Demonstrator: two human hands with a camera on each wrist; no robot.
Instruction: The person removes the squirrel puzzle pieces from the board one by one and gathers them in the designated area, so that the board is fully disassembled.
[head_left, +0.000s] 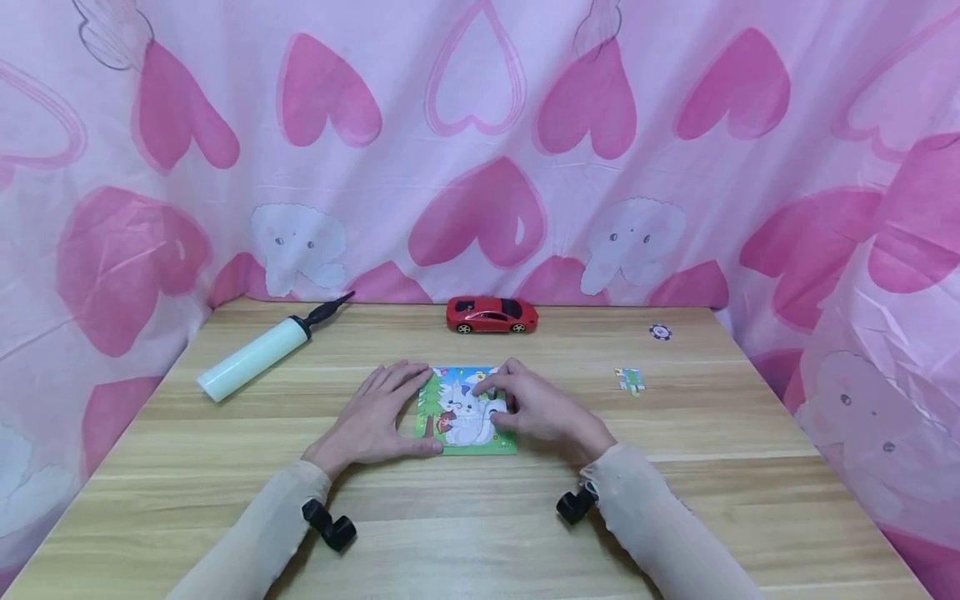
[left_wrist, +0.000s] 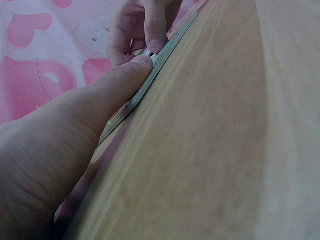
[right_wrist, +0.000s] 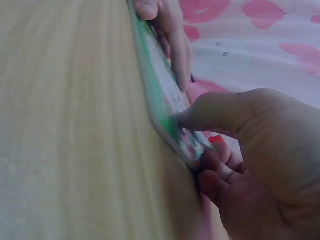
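A jigsaw puzzle [head_left: 465, 425] with a white squirrel, a green tree and blue sky lies on the wooden table. My left hand [head_left: 378, 417] spans its left side, fingers by the top left corner and thumb resting on the bottom edge. That thumb [left_wrist: 120, 80] lies nearly straight on the puzzle's edge in the left wrist view. My right hand [head_left: 543, 408] grips the puzzle's right side. In the right wrist view its thumb [right_wrist: 215, 112] presses on the picture, while the other fingers [right_wrist: 212, 182] curl at the edge. Whether a single piece sits between them is hidden.
Loose joined puzzle pieces [head_left: 630, 381] lie to the right, with a poker chip [head_left: 661, 332] behind them. A red toy car [head_left: 491, 315] stands at the back. A white hand pump [head_left: 255, 358] with a black handle lies at left. A pink heart-print curtain [head_left: 480, 208] borders the table.
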